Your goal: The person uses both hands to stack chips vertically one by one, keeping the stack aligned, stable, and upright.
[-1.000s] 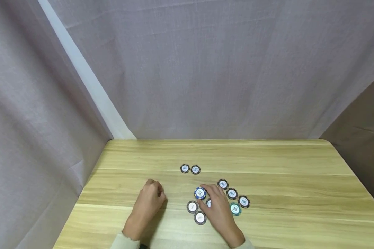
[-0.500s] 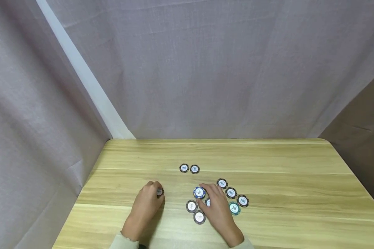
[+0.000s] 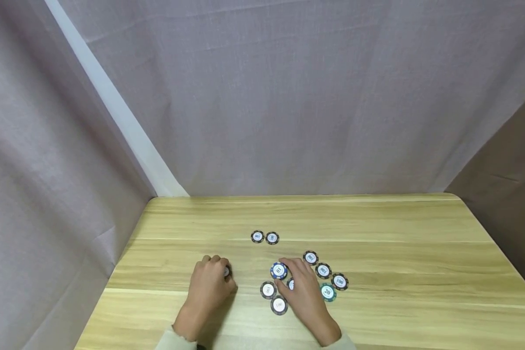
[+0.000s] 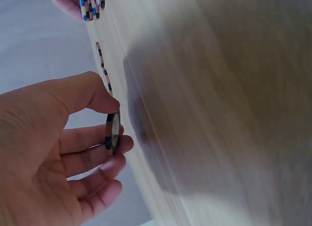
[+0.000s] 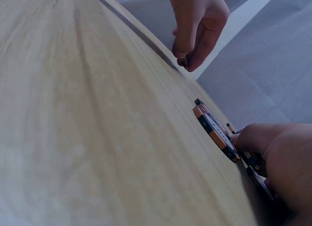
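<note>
My left hand (image 3: pixel 210 284) pinches a black poker chip (image 4: pixel 113 131) between thumb and fingers, tilted on edge and apart from the table in the left wrist view. My right hand (image 3: pixel 304 294) rests at the centre, its thumb and index finger on either side of a blue poker chip marked 10 (image 3: pixel 278 271). Seen edge-on in the left wrist view, the blue chip (image 4: pixel 89 10) looks like part of a small stack. Another chip (image 3: pixel 290 283) is partly covered by the right hand. Left of that hand lie two black chips, an upper one (image 3: pixel 268 290) and a lower one (image 3: pixel 279 305).
Two black 100 chips, left (image 3: pixel 257 236) and right (image 3: pixel 272 237), lie farther back. Right of the right hand, three black chips form a diagonal row, the middle one (image 3: pixel 323 271) near a green 20 chip (image 3: pixel 328 292). Grey curtains (image 3: pixel 288 97) border the wooden table (image 3: pixel 420 253).
The left hand has shifted slightly, and the chip in its fingers, hidden at first, came into view and turned. The right hand and the chips around it stay put.
</note>
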`<action>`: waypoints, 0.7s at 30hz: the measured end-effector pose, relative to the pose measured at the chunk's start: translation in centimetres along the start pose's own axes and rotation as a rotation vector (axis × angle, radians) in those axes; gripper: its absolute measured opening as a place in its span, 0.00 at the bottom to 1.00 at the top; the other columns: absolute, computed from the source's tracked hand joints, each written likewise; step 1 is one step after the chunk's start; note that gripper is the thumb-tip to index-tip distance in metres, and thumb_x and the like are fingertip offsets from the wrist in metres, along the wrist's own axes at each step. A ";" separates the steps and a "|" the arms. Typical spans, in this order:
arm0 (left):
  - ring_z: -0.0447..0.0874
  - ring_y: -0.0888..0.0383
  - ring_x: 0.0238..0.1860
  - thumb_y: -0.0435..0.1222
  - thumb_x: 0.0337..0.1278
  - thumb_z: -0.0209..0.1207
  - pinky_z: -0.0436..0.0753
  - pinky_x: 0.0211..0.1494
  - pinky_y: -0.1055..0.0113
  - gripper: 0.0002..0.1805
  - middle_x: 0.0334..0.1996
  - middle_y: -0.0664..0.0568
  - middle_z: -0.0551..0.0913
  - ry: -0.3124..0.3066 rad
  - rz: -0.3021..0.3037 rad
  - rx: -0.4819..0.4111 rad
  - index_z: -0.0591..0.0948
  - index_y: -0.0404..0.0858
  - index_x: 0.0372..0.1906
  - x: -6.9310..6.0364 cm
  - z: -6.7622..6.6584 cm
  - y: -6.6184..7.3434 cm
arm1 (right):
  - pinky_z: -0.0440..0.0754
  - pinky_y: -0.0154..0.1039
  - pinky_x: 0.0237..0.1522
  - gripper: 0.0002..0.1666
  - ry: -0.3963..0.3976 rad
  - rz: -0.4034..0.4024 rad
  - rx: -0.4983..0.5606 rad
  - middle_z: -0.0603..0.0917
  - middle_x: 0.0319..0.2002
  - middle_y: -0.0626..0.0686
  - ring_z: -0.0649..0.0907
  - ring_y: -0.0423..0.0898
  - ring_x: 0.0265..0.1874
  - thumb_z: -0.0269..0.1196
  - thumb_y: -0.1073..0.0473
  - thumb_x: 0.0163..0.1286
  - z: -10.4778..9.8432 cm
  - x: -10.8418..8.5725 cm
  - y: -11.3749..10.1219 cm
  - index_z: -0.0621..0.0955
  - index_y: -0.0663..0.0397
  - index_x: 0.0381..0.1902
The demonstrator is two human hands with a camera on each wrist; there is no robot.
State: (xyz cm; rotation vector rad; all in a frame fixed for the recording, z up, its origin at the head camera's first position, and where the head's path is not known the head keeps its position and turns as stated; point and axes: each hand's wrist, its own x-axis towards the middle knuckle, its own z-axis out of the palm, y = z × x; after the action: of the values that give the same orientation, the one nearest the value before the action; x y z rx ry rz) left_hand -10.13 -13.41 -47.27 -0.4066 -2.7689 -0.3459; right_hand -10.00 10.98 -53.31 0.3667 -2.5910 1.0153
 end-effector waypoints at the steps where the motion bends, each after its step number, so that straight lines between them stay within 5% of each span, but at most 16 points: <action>1: 0.78 0.50 0.29 0.27 0.35 0.67 0.84 0.36 0.53 0.07 0.26 0.48 0.83 -0.009 0.003 -0.020 0.85 0.35 0.27 0.0 0.1 0.2 | 0.77 0.54 0.65 0.31 0.002 0.000 -0.001 0.86 0.51 0.51 0.82 0.53 0.56 0.80 0.60 0.57 0.0 0.0 0.0 0.84 0.55 0.59; 8: 0.81 0.48 0.38 0.24 0.38 0.66 0.89 0.39 0.59 0.12 0.36 0.42 0.81 -0.098 0.001 -0.178 0.86 0.31 0.35 0.2 0.6 2.0 | 0.78 0.55 0.63 0.32 -0.004 0.009 -0.018 0.86 0.51 0.51 0.81 0.53 0.56 0.80 0.58 0.56 -0.1 0.0 -0.1 0.84 0.54 0.59; 17: 0.84 0.50 0.39 0.32 0.42 0.72 0.87 0.48 0.56 0.19 0.40 0.48 0.87 0.027 0.066 -0.164 0.89 0.36 0.46 0.8 1.7 3.8 | 0.78 0.56 0.64 0.32 -0.030 0.027 -0.013 0.86 0.53 0.52 0.81 0.53 0.57 0.79 0.58 0.57 -0.3 0.0 -0.3 0.84 0.54 0.60; 21: 0.85 0.50 0.40 0.33 0.41 0.75 0.86 0.50 0.54 0.21 0.42 0.48 0.89 0.038 0.066 -0.209 0.89 0.38 0.48 1.1 1.9 4.6 | 0.78 0.55 0.64 0.32 -0.031 0.022 -0.019 0.86 0.53 0.51 0.81 0.52 0.57 0.79 0.58 0.58 -0.4 0.0 -0.4 0.84 0.54 0.60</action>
State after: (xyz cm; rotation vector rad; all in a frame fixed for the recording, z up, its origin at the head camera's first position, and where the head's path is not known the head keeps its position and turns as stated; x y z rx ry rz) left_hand -10.25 -8.29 -47.79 -0.5349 -2.6841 -0.6232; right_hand -9.76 10.94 -52.82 0.3525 -2.6363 0.9999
